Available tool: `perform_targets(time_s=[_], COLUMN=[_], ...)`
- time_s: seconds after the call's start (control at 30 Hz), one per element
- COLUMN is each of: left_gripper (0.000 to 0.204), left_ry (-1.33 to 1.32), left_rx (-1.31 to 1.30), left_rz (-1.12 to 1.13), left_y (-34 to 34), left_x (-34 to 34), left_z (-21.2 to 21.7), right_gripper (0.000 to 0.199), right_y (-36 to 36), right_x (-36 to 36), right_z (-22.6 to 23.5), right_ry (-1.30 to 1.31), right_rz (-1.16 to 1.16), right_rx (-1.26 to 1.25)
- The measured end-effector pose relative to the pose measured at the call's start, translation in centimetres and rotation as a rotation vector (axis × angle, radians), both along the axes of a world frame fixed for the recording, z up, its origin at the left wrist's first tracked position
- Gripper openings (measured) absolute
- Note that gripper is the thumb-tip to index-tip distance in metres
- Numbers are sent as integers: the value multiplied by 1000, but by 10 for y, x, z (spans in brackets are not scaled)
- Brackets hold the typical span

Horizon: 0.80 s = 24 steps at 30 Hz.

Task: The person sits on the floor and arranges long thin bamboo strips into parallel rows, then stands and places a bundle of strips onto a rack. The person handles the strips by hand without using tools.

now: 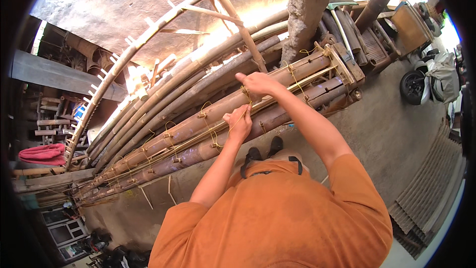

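A row of long brown bamboo poles point(198, 124) lies side by side in front of me, tied together with yellow cord. My left hand point(240, 121) is closed on a strand of the yellow cord point(237, 119) over the nearer poles. My right hand point(258, 82) sits a little higher on the poles, fingers pinched at the cord knot by a thin slat point(297, 82) that runs along the row. Both forearms reach out from my orange shirt.
A curved bamboo frame with short pegs point(134, 44) arches over the poles. A grey concrete pillar point(307, 5) stands behind. More wood is stacked at right point(357, 34). A scooter point(421, 82) is parked on the concrete floor; a red cloth point(43, 153) lies left.
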<state>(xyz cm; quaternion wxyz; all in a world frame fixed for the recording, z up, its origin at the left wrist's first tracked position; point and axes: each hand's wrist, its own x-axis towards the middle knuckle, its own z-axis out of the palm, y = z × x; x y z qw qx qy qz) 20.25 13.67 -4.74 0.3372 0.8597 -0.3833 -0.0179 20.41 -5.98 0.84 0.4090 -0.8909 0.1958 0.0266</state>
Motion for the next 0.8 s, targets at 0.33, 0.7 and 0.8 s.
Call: perform_targets(time_s=[0.33,0.7,0.8], left_gripper=[18,36,40], left_ry=[30,298,74], left_rx=[-45,-139,97], left_rz=[61,26,44], left_y=[6,-87,-90], left_x=[5,123,137], left_z=[4,20,-10], right_gripper=[38,34,33], right_y=[60,126,130], right_x=[-88,-166,-162], right_z=[40,-12,-16], right_ry=[-165,-114,-161], right_rz=[513,295,230], right_rx=[509,1,-44])
